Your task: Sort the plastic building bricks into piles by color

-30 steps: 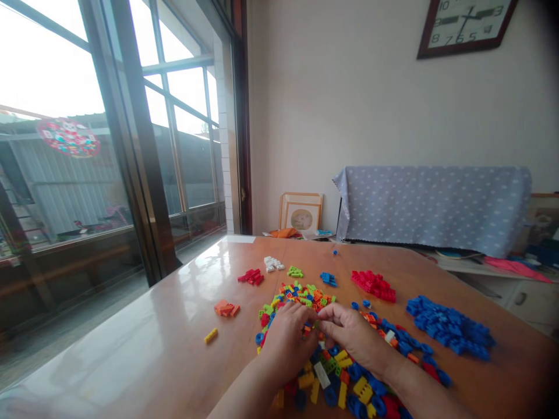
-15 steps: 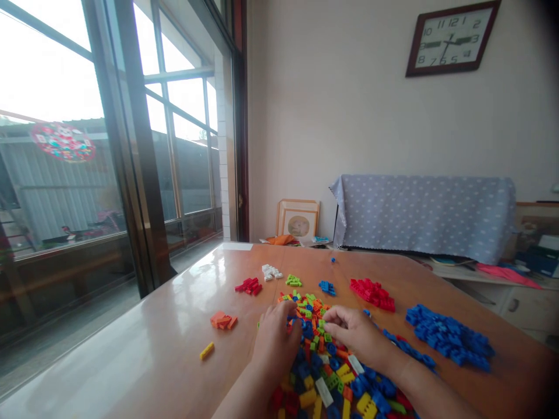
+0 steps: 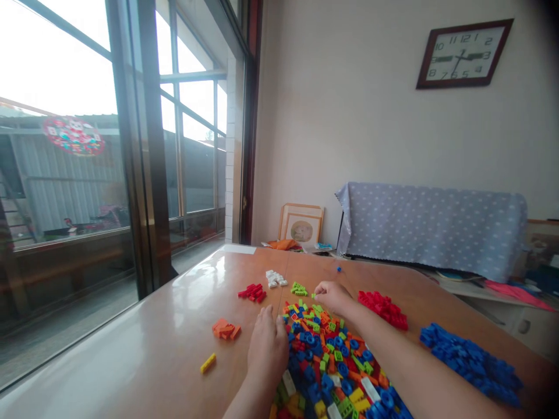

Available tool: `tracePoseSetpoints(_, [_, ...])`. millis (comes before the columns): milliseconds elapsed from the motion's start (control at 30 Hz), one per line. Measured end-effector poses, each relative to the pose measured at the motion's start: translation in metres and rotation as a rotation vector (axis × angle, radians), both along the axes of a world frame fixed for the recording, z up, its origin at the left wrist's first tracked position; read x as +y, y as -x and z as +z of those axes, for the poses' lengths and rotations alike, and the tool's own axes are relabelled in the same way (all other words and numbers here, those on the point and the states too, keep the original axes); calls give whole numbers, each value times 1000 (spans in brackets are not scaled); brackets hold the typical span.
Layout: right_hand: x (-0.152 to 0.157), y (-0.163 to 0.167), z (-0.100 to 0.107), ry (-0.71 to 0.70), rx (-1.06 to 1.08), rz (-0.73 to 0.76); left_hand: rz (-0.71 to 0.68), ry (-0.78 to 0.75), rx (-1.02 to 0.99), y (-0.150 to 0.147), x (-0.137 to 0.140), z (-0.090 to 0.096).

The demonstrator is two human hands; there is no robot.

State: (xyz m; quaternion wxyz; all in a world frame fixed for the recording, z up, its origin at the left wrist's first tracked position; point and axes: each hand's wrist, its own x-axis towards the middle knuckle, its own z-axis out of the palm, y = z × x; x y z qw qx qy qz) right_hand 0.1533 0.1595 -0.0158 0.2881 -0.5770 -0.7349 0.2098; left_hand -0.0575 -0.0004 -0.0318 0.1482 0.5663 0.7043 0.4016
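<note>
A big mixed pile of toy building bricks [image 3: 334, 349] lies in front of me, in blue, orange, green, yellow, red and white. My left hand [image 3: 268, 342] rests along the pile's left edge, fingers stretched forward, with no brick visible in it. Beyond the pile, my right hand [image 3: 334, 297] pinches a small lime green brick [image 3: 313, 296] at its fingertips. Just left of that brick is a small group of lime green bricks [image 3: 299, 288]. The blue bricks behind my right hand are hidden by the hand and forearm.
Sorted groups stand around the pile: white bricks [image 3: 276, 279], red bricks [image 3: 252, 293], orange bricks [image 3: 226, 330], more red bricks [image 3: 382, 309] and a large blue heap [image 3: 471, 364]. A single yellow brick [image 3: 208, 364] and a tiny blue piece [image 3: 339, 269] lie apart on the glossy table [image 3: 148, 355].
My right hand has moved from the pile forward to beside the lime green group, carrying a green brick. My left hand has shifted back to the pile's left edge, its fingers straightened.
</note>
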Motion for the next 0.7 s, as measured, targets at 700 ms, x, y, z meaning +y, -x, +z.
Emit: tracePoseSetpoints(700, [42,14,-11,-22,-12,-25,-8,39,-383,-2,0,4])
